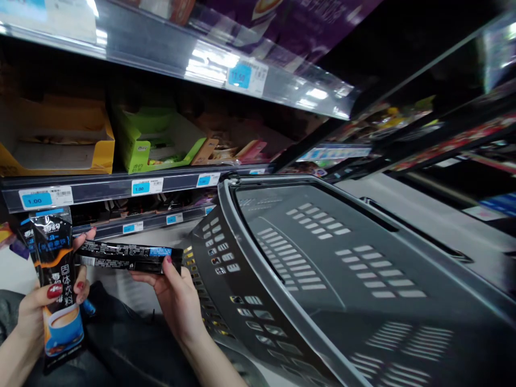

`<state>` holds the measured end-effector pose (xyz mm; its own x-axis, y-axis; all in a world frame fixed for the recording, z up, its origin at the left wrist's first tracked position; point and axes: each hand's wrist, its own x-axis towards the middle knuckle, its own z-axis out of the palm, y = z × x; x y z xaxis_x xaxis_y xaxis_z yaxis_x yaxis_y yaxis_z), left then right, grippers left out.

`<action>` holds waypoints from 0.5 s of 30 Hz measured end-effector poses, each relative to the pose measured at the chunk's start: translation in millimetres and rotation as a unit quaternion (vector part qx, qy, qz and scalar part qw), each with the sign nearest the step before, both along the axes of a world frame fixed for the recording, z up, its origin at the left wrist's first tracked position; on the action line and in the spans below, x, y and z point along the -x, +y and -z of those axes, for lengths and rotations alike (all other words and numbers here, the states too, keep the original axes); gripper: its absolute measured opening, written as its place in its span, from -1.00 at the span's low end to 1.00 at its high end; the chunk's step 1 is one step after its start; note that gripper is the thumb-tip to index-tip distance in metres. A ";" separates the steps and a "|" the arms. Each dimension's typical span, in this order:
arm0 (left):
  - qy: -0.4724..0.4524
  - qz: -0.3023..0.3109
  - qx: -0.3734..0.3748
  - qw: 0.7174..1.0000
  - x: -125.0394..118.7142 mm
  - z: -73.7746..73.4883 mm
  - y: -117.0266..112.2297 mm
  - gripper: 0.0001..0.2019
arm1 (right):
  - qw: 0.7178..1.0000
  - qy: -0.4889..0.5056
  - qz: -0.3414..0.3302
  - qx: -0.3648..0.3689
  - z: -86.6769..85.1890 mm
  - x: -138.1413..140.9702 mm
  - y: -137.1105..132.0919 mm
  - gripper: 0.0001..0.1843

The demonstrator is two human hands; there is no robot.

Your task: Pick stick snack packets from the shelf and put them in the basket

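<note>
My left hand (38,309), at the lower left, is closed around upright black drink sachets (56,279) that show a coffee cup picture. My right hand (177,293) grips one end of another black sachet (129,257), held level with its printed back facing me. Its other end touches my left fingertips. Both hands are just left of the grey plastic shopping basket (322,258).
Store shelves fill the left, with a yellow display box (60,142), a green display box (155,140), and blue price tags (147,186) along the rails. An aisle with more shelves runs off at the right. My dark-clothed lap is below my hands.
</note>
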<state>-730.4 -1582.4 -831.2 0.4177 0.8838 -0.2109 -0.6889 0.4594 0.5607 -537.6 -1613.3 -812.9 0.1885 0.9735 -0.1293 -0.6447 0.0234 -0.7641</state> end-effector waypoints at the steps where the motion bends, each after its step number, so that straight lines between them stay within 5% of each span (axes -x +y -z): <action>1: 0.000 0.000 0.005 1.000 -0.5 -0.6 0.4 -0.47 | 1.000 -0.001 -0.001 0.000 -0.3 -0.1 0.1 -0.78; 15: 0.056 -0.008 0.046 0.997 2.0 2.4 1.2 -0.44 | 0.999 -0.037 -0.020 0.013 -8.8 -3.8 0.1 -0.72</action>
<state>-732.4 -1581.2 -833.7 0.3731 0.8647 -0.3363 -0.6314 0.5023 0.5908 -533.8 -1613.2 -804.0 0.1586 0.9772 -0.1414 -0.5870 -0.0219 -0.8093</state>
